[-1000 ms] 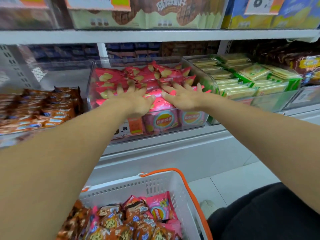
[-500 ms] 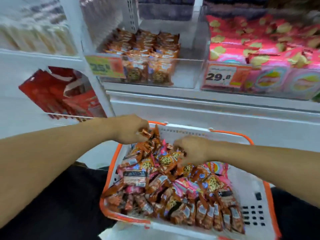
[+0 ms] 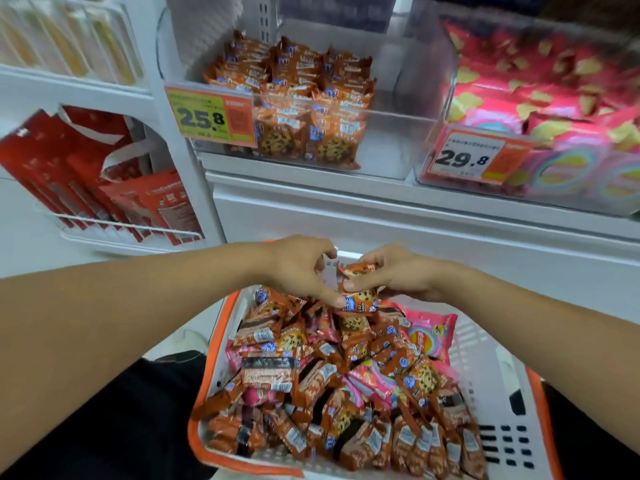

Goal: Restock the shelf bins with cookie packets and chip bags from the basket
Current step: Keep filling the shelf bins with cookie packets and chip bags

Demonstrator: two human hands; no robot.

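My right hand (image 3: pixel 398 275) pinches a cookie packet (image 3: pixel 360 296) just above the far end of the basket (image 3: pixel 485 344), thumb and fingers (image 3: pixel 353 284) curled round its top edge. My left hand (image 3: pixel 298 268) meets it, fingertips closing on the packet's lower corner. I judge the packet light, crinkly and slick, its biscuit brittle, so I should hold the sealed edges and not squeeze the middle. Glossy orange-brown wrappers lie heaped in the white slotted plastic basket, with puffy pink chip bags (image 3: pixel 427 336) among them. The clear, hard-walled cookie bin (image 3: pixel 391 140) above is part-filled.
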